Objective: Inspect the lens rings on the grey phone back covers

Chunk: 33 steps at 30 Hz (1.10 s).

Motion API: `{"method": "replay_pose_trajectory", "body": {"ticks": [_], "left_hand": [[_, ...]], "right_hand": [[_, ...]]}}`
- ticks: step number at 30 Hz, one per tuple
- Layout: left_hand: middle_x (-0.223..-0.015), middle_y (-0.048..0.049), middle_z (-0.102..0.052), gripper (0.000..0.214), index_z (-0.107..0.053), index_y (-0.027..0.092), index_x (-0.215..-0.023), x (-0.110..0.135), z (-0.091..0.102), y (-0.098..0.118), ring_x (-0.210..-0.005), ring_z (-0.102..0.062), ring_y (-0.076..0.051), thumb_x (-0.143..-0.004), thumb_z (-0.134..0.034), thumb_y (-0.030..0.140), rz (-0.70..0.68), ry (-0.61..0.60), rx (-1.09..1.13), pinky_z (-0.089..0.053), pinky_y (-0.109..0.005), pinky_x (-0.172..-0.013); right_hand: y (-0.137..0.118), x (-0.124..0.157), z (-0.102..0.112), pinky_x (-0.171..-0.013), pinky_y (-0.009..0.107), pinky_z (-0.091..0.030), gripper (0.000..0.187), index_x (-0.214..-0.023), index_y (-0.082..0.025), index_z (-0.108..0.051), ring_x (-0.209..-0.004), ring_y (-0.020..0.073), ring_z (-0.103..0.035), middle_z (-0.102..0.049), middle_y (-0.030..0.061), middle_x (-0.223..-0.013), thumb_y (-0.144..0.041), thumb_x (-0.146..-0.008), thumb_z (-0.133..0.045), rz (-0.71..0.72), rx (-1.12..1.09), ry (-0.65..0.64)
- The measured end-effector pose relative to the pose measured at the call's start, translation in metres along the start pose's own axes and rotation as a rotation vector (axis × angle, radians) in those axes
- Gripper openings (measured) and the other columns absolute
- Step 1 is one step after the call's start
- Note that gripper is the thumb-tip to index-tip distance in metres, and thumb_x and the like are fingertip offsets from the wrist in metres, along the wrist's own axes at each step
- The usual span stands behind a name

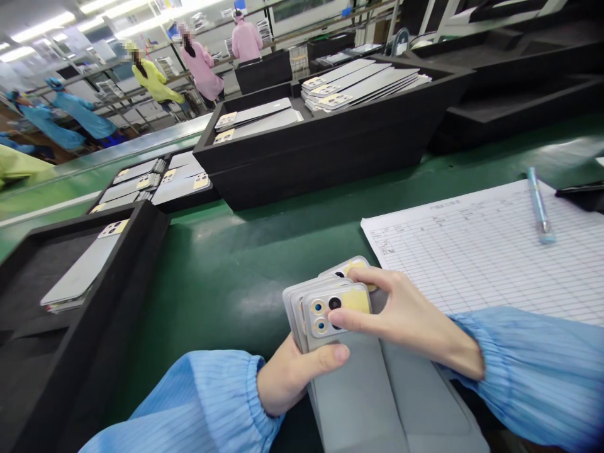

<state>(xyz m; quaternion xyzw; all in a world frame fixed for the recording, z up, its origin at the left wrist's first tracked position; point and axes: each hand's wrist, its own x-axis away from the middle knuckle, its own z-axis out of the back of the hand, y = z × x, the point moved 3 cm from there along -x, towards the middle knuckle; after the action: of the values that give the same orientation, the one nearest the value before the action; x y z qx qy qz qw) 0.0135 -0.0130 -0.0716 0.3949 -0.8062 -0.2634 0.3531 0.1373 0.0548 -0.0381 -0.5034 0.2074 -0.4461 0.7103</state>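
My left hand (292, 371) is closed round a stack of grey phone back covers (353, 390), its thumb lying across the top cover. The covers have camera cut-outs and yellow protective film at their upper end. My right hand (401, 314) rests on the top of the stack, with its index finger and thumb pinching the camera end of the covers and fanning them apart. Both arms wear blue sleeves. The stack is held low, just above the green table (226, 277).
A printed form sheet (486, 251) with a blue pen (538, 204) lies at right. Black foam trays (330, 151) holding more covers stand behind, and another black tray (94, 277) sits at left. Several people in coloured coats work at far benches.
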Motion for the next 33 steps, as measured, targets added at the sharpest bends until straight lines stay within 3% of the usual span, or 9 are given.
{"method": "replay_pose_trajectory", "body": {"ticks": [4,9,15,22,27,33], "left_hand": [[-0.112,-0.009,-0.06,0.042,-0.054,0.019,-0.113,0.0017,-0.0001,-0.0013,-0.104,-0.054,-0.023,-0.071,-0.06,0.017,0.041,-0.029,0.012,-0.038,-0.036,-0.092],[-0.101,-0.011,-0.065,0.034,-0.06,0.015,-0.104,0.003,0.0007,-0.0029,-0.095,-0.059,-0.024,-0.07,-0.06,0.017,0.106,-0.038,0.042,-0.043,-0.036,-0.085],[-0.099,-0.0118,-0.065,0.035,-0.058,0.014,-0.107,0.0024,0.0007,-0.0011,-0.092,-0.061,-0.024,-0.072,-0.057,0.016,0.098,-0.059,0.093,-0.044,-0.038,-0.085],[-0.1,-0.0103,-0.066,0.039,-0.059,0.015,-0.106,0.0038,0.0062,-0.0027,-0.091,-0.061,-0.024,-0.067,-0.061,0.019,0.093,0.021,0.186,-0.047,-0.033,-0.08],[-0.091,-0.0088,-0.069,0.045,-0.055,0.013,-0.111,0.0017,0.0052,-0.001,-0.089,-0.062,-0.024,-0.065,-0.057,0.016,0.072,0.042,0.296,-0.045,-0.034,-0.083],[-0.089,-0.0074,-0.069,0.053,-0.049,0.015,-0.117,0.0014,0.0036,0.0007,-0.088,-0.062,-0.023,-0.065,-0.057,0.011,0.062,0.053,0.257,-0.044,-0.035,-0.084]], "right_hand": [[0.0031,-0.0015,0.0,-0.048,0.021,-0.036,0.031,-0.06,-0.018,-0.048,-0.057,0.0104,-0.047,-0.048,-0.0038,-0.061,-0.045,-0.071,-0.059,0.011,0.062,0.005],[0.0028,-0.0017,-0.0001,-0.053,0.024,-0.038,0.033,-0.064,-0.017,-0.051,-0.061,0.0122,-0.049,-0.05,-0.0016,-0.067,-0.048,-0.076,-0.052,-0.015,0.012,-0.037],[0.0014,-0.0014,0.0005,-0.049,0.023,-0.036,0.035,-0.06,-0.017,-0.046,-0.059,0.0121,-0.047,-0.045,-0.0017,-0.061,-0.045,-0.08,-0.047,0.011,-0.065,-0.052],[0.0061,-0.0014,0.0012,-0.05,0.023,-0.031,0.035,-0.063,-0.016,-0.049,-0.058,0.0107,-0.042,-0.045,-0.0015,-0.063,-0.043,-0.084,-0.042,0.031,-0.008,-0.051],[0.0077,-0.0001,0.0007,-0.05,0.022,-0.03,0.038,-0.059,-0.017,-0.043,-0.057,0.0098,-0.037,-0.04,-0.0024,-0.062,-0.043,-0.086,-0.039,0.084,-0.058,-0.042],[0.0076,-0.001,0.001,-0.057,0.023,-0.034,0.039,-0.063,-0.017,-0.05,-0.062,0.0116,-0.043,-0.046,-0.0008,-0.066,-0.041,-0.089,-0.034,0.091,-0.085,-0.059]]}}
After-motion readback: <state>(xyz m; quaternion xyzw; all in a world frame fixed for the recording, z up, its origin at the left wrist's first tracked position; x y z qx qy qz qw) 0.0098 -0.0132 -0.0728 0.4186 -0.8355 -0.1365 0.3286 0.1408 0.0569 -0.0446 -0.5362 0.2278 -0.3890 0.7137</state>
